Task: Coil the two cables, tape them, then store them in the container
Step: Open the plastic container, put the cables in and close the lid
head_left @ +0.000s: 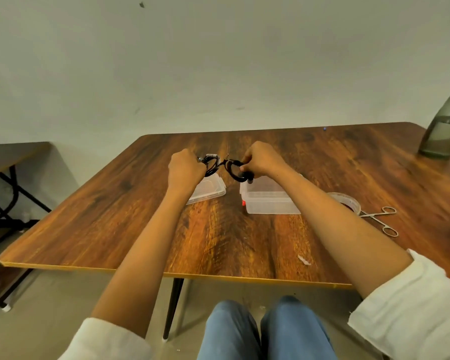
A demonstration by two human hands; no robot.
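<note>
Near edge: tape scrap stuck on table, well short of everything else. Further in, to the right: tape roll with scissors touching or just beside it, both idle. Mid-table: open container under the right forearm, lid beside it under the left wrist. Above these, both coils held up off the table: left hand closed around taped coil, pale tape band visible on top; right hand pinching second coil, thumb and fingers clamped on its loop, tape on it not discernible. Coils nearly touching, plug ends poking between. Risks, judged: plugs snagging each other if lowered together; untaped loop springing open once pinch relaxes; forearm knocking container sideways. Far right corner: bottle, clear of the action.
</note>
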